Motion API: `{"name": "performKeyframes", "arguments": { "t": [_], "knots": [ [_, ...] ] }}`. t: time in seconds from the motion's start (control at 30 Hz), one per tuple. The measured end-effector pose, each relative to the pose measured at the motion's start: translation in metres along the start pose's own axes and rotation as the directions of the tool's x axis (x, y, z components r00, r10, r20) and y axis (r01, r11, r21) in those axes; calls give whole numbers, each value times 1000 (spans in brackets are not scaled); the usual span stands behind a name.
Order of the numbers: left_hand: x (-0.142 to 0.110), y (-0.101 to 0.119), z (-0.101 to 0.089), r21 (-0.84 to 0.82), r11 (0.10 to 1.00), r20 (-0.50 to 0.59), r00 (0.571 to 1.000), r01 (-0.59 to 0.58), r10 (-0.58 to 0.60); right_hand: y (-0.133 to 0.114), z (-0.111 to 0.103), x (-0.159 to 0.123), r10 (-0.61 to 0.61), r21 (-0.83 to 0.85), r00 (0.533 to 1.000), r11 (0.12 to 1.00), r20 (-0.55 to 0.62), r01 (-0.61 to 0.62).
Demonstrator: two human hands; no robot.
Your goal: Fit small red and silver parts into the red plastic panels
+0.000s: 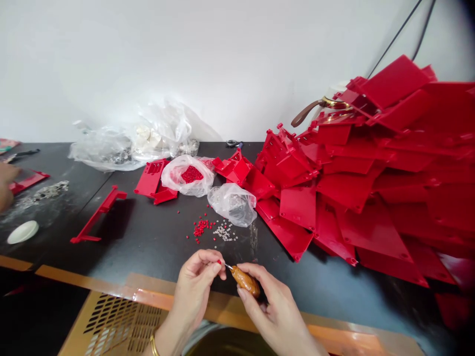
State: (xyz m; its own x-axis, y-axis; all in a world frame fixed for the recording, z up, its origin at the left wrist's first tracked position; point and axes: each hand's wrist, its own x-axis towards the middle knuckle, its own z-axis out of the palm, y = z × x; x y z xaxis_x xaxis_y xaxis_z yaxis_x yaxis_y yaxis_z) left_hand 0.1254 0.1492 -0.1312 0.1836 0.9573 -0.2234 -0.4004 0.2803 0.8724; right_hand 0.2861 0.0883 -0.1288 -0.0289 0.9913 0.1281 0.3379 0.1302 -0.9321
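My left hand (198,284) pinches a tiny red plastic bead (219,262) between thumb and fingertips. My right hand (272,311) grips a small screwdriver or awl (245,281) with a glossy amber handle, and its thin metal shaft reaches the bead. Just beyond my hands, loose red beads (201,227) and small silver rings (223,231) lie on the black tabletop (156,247). A large heap of moulded red plastic panels (371,198) rises to the right.
A clear bag of red beads (187,175) and another of metal parts (232,204) lie on the table. A co-worker's hand (5,185) enters at the far left, near a white dish (23,232). Plastic sheeting (129,141) lies against the white wall. An orange strip lines the table's front edge.
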Motion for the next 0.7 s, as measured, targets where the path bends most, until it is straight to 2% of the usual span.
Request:
{"name": "performKeyframes", "arguments": {
  "t": [0.23,0.37,0.53,0.7],
  "knots": [
    [1,-3,-2,98,994,-14,999,-49,51,2,0,0,-12,-8,1000,1000,19,12],
    [-2,0,-2,206,971,-11,992,-122,127,6,0,1,10,16,999,1000,39,-11],
    [-8,5,1,432,873,19,970,-227,243,14,-1,3,97,100,990,989,101,-108],
    [-15,8,6,518,811,52,957,-271,287,24,1,3,191,266,960,933,202,-242]
  ]
}}
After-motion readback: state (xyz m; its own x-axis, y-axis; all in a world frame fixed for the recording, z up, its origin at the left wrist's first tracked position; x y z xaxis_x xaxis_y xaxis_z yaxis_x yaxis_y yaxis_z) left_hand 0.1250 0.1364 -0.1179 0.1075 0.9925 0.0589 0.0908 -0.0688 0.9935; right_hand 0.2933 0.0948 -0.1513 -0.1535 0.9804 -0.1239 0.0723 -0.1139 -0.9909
